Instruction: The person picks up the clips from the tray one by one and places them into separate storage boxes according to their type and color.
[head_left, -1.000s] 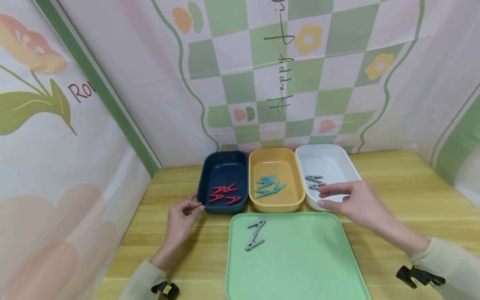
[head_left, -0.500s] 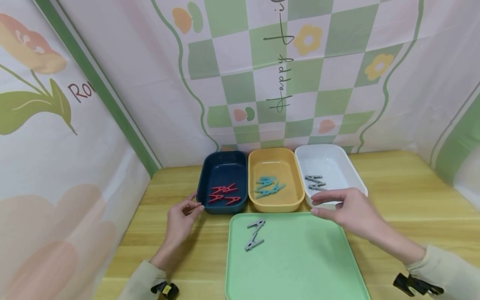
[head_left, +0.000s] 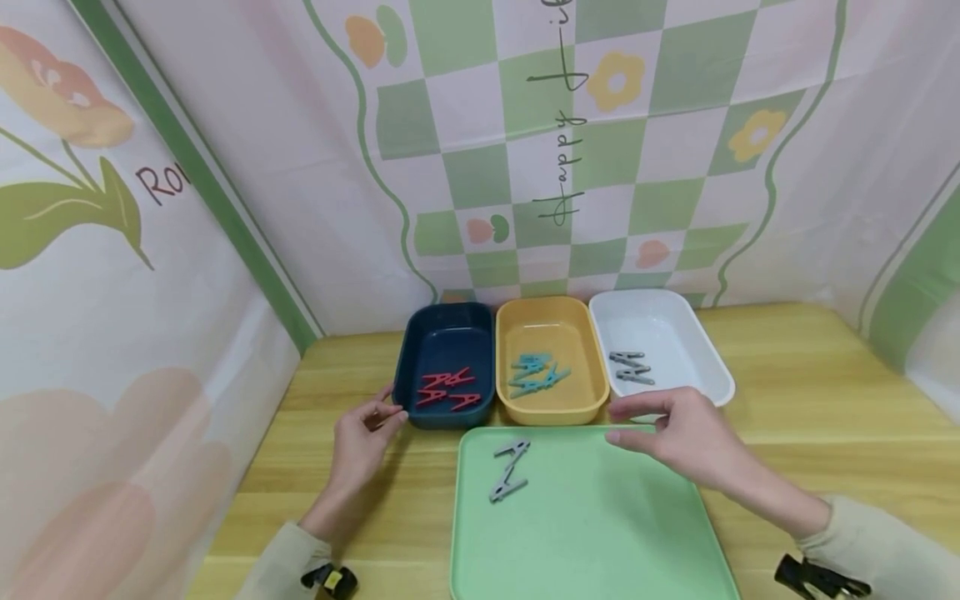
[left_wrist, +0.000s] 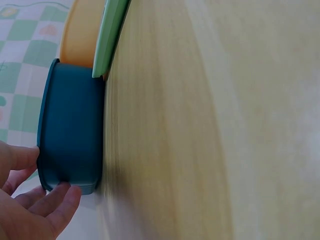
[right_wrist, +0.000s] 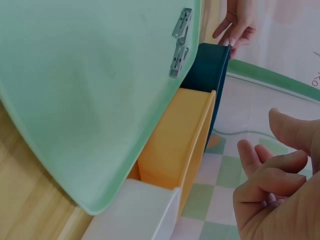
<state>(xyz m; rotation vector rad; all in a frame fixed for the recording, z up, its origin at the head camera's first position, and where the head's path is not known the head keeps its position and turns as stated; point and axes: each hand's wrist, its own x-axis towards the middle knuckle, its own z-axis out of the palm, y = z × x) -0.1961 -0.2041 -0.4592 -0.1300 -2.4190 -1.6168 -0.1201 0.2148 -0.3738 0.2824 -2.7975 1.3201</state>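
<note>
My left hand (head_left: pixel 362 446) holds the near left corner of a dark blue plastic bin (head_left: pixel 450 321), thumb and fingers on its rim and outer wall. Inside that bin lie several red clothespins (head_left: pixel 447 387). My right hand (head_left: pixel 686 433) hovers over the far right part of a green tray (head_left: pixel 585 533), thumb and index finger apart with nothing between them. Two grey clothespins (head_left: pixel 510 471) lie end to end near the tray's far left corner. Other grey clothespins (head_left: pixel 630 367) lie in a white bin (head_left: pixel 667 321), just beyond the right hand.
Between the blue and white bins stands a yellow bin (head_left: pixel 551 317) with several light blue clothespins (head_left: pixel 536 375). The three bins stand side by side beyond the tray on a wooden table (head_left: pixel 802 375). A patterned cloth (head_left: pixel 517 167) hangs behind them.
My right hand has moved left and toward me, from over the white bin to over the tray's far edge. The left hand has stayed at the blue bin's corner.
</note>
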